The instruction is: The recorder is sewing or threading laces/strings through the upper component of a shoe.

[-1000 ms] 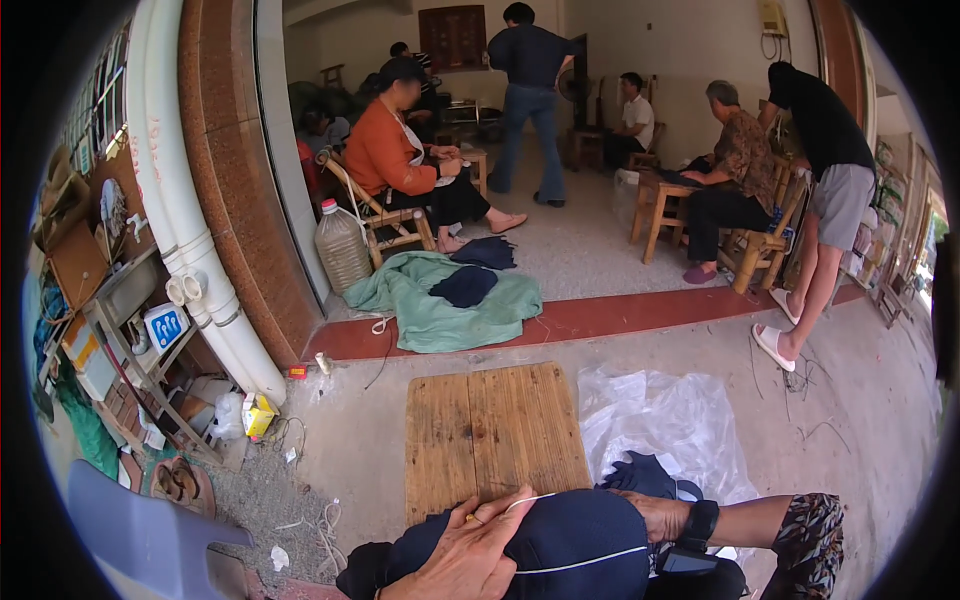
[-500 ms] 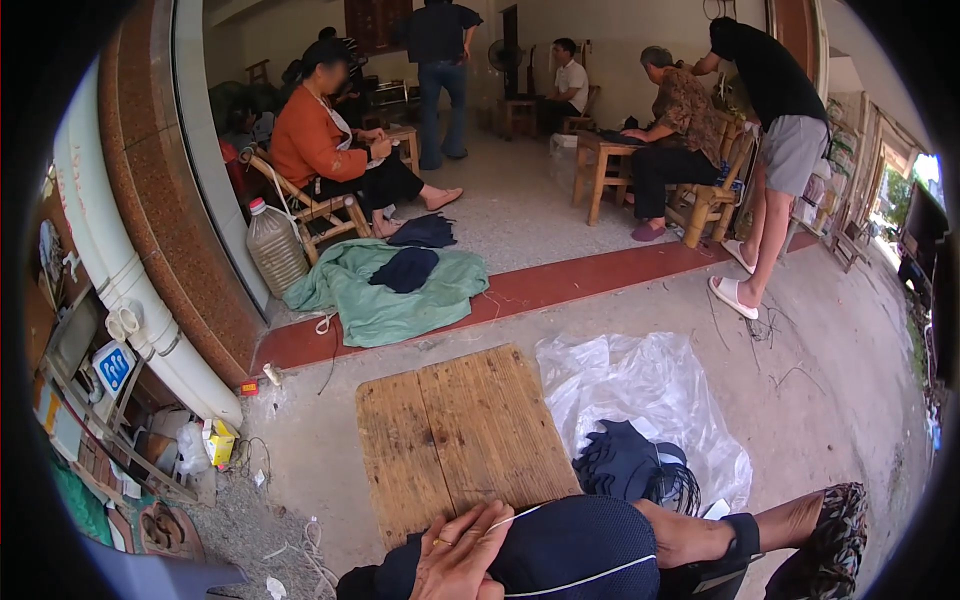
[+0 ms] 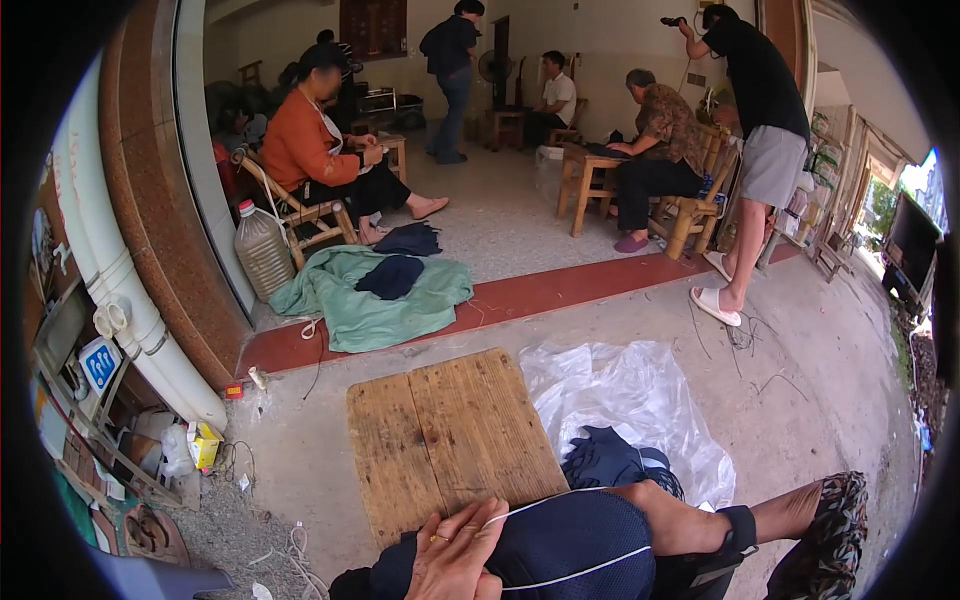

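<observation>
Navy mesh fabric with white edging (image 3: 560,545) bulges over my lap at the bottom of the view. My left hand (image 3: 460,555), with a ring on one finger, is closed on its left side, fingers together, and a thin white strand or edging runs from the fingertips along the fabric's top. From the right comes my right arm, with a patterned sleeve (image 3: 848,535) and a black wristband (image 3: 738,532). My right hand (image 3: 675,520) goes behind the fabric, which hides its fingers. A wooden board-topped table or stool (image 3: 450,430) stands just beyond the fabric.
Clear plastic sheeting (image 3: 640,390) lies right of the wooden top, with dark navy fabric pieces (image 3: 605,460) on it. Green cloth (image 3: 370,305) and a large jug (image 3: 262,245) are by the doorway. Several people sit or stand beyond; one in a black shirt (image 3: 755,80) raises a dark device.
My view has shifted slightly. The standing person at the back has turned and moved a little right; the black-shirted person has straightened, lifting a dark device. My hands stay nearly where they were.
</observation>
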Tool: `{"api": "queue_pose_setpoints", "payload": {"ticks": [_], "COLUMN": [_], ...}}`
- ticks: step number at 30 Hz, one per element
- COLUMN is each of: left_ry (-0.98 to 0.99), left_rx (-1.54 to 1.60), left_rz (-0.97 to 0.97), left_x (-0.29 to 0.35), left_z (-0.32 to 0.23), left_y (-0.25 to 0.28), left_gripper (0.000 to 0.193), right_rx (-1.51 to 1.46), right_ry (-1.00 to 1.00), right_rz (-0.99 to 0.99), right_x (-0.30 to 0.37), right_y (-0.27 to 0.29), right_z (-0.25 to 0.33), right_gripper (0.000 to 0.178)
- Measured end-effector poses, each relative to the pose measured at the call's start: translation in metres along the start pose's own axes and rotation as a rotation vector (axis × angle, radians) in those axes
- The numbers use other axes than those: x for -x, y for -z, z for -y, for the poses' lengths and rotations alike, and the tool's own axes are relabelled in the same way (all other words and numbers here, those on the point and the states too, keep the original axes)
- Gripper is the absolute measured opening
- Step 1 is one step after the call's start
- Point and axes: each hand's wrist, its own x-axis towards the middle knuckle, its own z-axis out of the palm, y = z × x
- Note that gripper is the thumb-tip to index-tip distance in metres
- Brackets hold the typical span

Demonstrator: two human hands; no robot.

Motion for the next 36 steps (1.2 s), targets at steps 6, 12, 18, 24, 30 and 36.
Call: {"api": "queue_pose_setpoints", "payload": {"ticks": [6, 12, 18, 24, 30, 36], "left_ry": [0.018, 0.038, 0.071, 0.061, 0.064, 0.055], "left_rx": [-0.013, 0.012, 0.007, 0.043, 0.015, -0.010], "left_rz": [0.015, -0.013, 0.006, -0.052, -0.074, -0.084], "left_x": [-0.001, -0.002, 0.001, 0.006, 0.004, 0.012], "left_z": [0.000, -0.002, 0.001, -0.001, 0.008, 0.009], "left_y": [0.001, -0.002, 0.000, -0.002, -0.007, -0.007], "left_gripper": [0.066, 0.069, 0.070, 0.063, 0.059, 0.059], "right_rx": [-0.275, -0.015, -0.483, -0.973, -1.169, -1.005], "right_ry": [-0.162, 0.385, 0.251, -0.042, 0.080, 0.022], "right_rz": [0.133, 0.173, 0.127, 0.247, 0.413, 0.465], "right_x": [-0.002, -0.016, -0.034, -0.049, -0.039, -0.011], "right_y": [-0.005, -0.007, -0.013, -0.023, -0.010, -0.017], "right_z": [-0.046, -0.118, -0.097, -0.118, -0.155, -0.142], "right_gripper": [0.072, 0.054, 0.034, 0.053, 0.052, 0.047]}}
